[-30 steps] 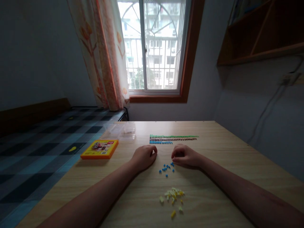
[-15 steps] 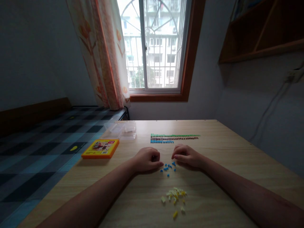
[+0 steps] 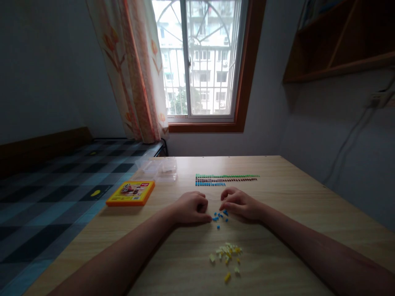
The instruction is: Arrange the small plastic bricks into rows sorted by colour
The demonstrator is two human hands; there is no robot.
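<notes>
Small blue building bricks (image 3: 217,217) lie scattered on the wooden table between my hands. My left hand (image 3: 191,207) rests at their left, fingers curled in and thumb stretched along the tabletop to the nearest bricks. Whether a brick sits under that thumb is hidden. On the other side my right hand (image 3: 239,203) hovers just over the pile's upper right, with fingers bent and thumb and forefinger tips close together; anything between them is too small to make out. Behind the hands stand neat rows of green bricks (image 3: 228,176), brown bricks (image 3: 228,179) and blue bricks (image 3: 210,184).
Nearer me is a loose heap of pale and bright yellow bricks (image 3: 228,250). An orange-yellow box (image 3: 131,193) lies at the table's left edge, with clear plastic trays (image 3: 162,169) behind it. A bed with a checked cover (image 3: 61,181) adjoins on the left.
My right hand has shifted slightly left, its fingers reaching further over the pile. The blue brick by my left thumb is no longer visible, and the thumb now lies closer to the table.
</notes>
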